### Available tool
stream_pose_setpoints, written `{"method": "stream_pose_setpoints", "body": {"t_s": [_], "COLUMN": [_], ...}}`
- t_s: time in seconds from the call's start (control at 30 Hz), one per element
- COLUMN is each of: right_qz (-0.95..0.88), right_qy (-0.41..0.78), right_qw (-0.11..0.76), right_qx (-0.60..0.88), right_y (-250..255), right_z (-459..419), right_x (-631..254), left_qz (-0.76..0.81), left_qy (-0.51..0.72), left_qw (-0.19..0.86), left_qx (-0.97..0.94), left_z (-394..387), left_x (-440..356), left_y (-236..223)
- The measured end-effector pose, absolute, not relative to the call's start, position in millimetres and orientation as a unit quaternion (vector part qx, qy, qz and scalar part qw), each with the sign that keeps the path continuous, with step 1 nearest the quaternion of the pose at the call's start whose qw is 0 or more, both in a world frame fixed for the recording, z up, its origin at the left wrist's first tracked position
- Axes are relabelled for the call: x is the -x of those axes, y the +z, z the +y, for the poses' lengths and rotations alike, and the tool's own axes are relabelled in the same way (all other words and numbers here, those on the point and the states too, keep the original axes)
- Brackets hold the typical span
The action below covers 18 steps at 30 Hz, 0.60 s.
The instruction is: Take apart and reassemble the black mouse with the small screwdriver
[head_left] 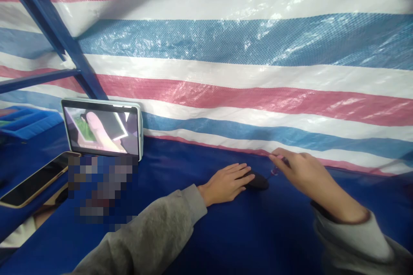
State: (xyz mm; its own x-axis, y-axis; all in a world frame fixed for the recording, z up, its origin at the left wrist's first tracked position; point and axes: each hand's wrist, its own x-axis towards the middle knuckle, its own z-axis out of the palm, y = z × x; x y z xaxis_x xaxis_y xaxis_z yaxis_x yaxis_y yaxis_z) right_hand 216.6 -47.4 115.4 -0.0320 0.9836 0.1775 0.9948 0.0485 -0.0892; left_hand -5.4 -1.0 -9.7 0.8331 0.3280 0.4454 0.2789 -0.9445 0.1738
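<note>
A black computer mouse [260, 181] lies on the dark blue tabletop. My left hand [224, 184] comes in from the left, its fingers laid over the mouse's left end and holding it against the table. Just past the mouse's right end is my right hand [301, 169], raised slightly, thumb and forefinger pinched together. Below those fingertips shows a small pinkish-purple thing [274, 171], too blurred to name. Whether it joins the mouse I cannot tell.
At left a tablet [102, 131] stands upright, playing a picture. A phone [38, 178] lies before it, beside a pixelated patch. A blue divided tray [32, 122] sits behind. Striped plastic sheeting [226, 43] hangs along the table's back edge, with a blue metal frame [61, 30] at left.
</note>
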Motion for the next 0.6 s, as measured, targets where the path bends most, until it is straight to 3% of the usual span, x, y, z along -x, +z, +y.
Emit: {"method": "stream_pose_setpoints", "body": {"t_s": [0.27, 0.6], "right_qz": [-0.696, -0.723], "right_qy": [0.013, -0.005], "right_qw": [0.051, 0.066], "right_qx": [0.716, 0.688], "right_y": [126.7, 118.4], "right_z": [-50.4, -47.0], "right_x": [-215.1, -218.0], "left_qz": [0.160, 0.160], "left_qy": [0.242, 0.248], "left_qw": [0.050, 0.052], "left_qx": [-0.956, -0.954], "left_z": [-1.8, -1.4], "left_x": [5.3, 4.8], "left_y": [-7.3, -9.2]}}
